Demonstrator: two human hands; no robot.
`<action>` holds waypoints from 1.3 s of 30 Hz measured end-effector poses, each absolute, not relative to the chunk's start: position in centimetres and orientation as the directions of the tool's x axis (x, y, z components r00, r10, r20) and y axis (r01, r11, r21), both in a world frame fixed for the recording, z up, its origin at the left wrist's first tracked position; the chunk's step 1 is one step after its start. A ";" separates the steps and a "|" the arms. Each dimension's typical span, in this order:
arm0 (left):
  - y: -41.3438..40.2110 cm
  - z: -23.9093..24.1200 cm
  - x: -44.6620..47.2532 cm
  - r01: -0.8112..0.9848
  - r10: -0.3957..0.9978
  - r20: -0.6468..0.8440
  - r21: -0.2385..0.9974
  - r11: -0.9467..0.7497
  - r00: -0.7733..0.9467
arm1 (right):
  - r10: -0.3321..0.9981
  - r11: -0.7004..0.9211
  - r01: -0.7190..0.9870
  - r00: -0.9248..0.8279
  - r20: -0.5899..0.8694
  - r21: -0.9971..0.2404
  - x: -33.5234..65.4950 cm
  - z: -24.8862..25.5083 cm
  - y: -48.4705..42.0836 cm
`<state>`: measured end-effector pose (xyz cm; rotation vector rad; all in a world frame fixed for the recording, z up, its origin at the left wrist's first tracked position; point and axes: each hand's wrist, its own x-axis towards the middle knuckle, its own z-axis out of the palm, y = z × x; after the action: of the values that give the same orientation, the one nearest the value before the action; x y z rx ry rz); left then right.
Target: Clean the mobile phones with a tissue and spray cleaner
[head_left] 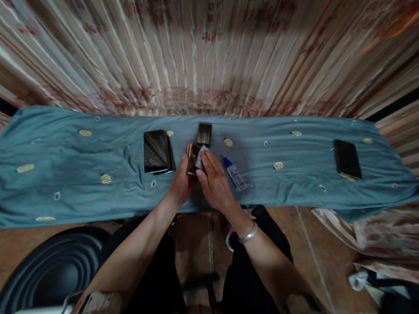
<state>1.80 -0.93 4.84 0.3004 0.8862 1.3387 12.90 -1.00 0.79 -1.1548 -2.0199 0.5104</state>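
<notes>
My left hand grips a small dark box-like object from its left side, over the blue cloth. My right hand presses a small pale wipe against that object, fingers closed on the wipe. A silver bangle circles my right wrist. Just behind the hands stands a small dark wooden box. A small blue-capped bottle lies to the right of my right hand.
A stack of dark phones or tablets lies left of the hands. Another dark phone rests far right on the cloth. A patterned curtain hangs behind. A black round basin sits on the floor at lower left.
</notes>
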 end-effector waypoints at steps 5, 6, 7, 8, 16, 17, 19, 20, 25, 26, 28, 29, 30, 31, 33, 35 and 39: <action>-1.3 4.4 2.4 -0.694 0.941 -0.337 0.684 0.225 -0.028 | 0.823 0.568 0.508 -0.370 0.431 -0.648 13.1 1.5 -1.1; -1.4 4.3 2.5 -0.694 0.944 -0.330 0.685 0.222 -0.024 | 0.815 0.578 0.497 -0.379 0.437 -0.647 13.1 1.7 -1.1; -1.4 4.3 2.5 -0.695 0.945 -0.326 0.684 0.222 -0.019 | 0.809 0.587 0.487 -0.388 0.441 -0.647 13.1 1.8 -1.1; -1.4 4.2 2.5 -0.696 0.946 -0.323 0.683 0.221 -0.016 | 0.804 0.593 0.479 -0.395 0.445 -0.647 13.1 2.0 -1.2; -0.9 4.8 1.7 -0.706 0.920 -0.380 0.676 0.211 -0.090 | 0.761 0.642 0.432 -0.460 0.458 -0.633 12.6 2.5 -1.8; -0.9 4.8 1.6 -0.709 0.925 -0.368 0.678 0.197 -0.094 | 0.761 0.642 0.434 -0.461 0.456 -0.632 12.6 2.5 -1.8; -0.8 4.8 1.3 -0.714 0.935 -0.344 0.676 0.181 -0.088 | 0.775 0.627 0.455 -0.451 0.443 -0.632 12.7 2.4 -1.7; -0.7 4.8 1.1 -0.716 0.936 -0.343 0.673 0.186 -0.079 | 0.785 0.615 0.471 -0.441 0.435 -0.633 12.7 2.3 -1.6; -0.8 5.1 0.2 -0.719 0.916 -0.392 0.659 0.219 -0.081 | 0.819 0.573 0.520 -0.397 0.414 -0.634 12.9 1.6 -1.3; -0.9 5.1 0.2 -0.721 0.916 -0.394 0.657 0.220 -0.078 | 0.819 0.573 0.523 -0.393 0.418 -0.631 12.9 1.4 -1.2; -1.1 5.2 0.2 -0.725 0.914 -0.399 0.650 0.228 -0.070 | 0.821 0.571 0.531 -0.377 0.429 -0.626 12.9 1.2 -1.1; -1.3 5.2 0.3 -0.727 0.914 -0.401 0.647 0.232 -0.066 | 0.824 0.567 0.536 -0.365 0.434 -0.626 12.9 1.1 -1.0; -1.4 5.1 0.4 -0.728 0.913 -0.403 0.644 0.235 -0.061 | 0.827 0.562 0.539 -0.355 0.436 -0.627 12.8 1.0 -1.0; -1.5 5.1 0.6 -0.731 0.913 -0.404 0.641 0.235 -0.060 | 0.830 0.557 0.541 -0.346 0.437 -0.630 12.8 0.9 -0.9; -1.8 4.9 0.9 -0.737 0.914 -0.400 0.637 0.226 -0.066 | 0.831 0.556 0.537 -0.339 0.441 -0.635 12.8 0.9 -0.9; -2.0 4.8 1.1 -0.740 0.914 -0.398 0.636 0.218 -0.073 | 0.825 0.566 0.524 -0.348 0.446 -0.636 12.8 1.0 -1.0; -2.4 4.6 1.9 -0.729 0.917 -0.394 0.645 0.228 -0.063 | 0.810 0.586 0.502 -0.365 0.459 -0.636 12.6 1.4 -1.3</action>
<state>1.85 -2.37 4.64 0.2643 0.8970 1.3729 12.63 -1.34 1.37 -1.0415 -2.0404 0.5055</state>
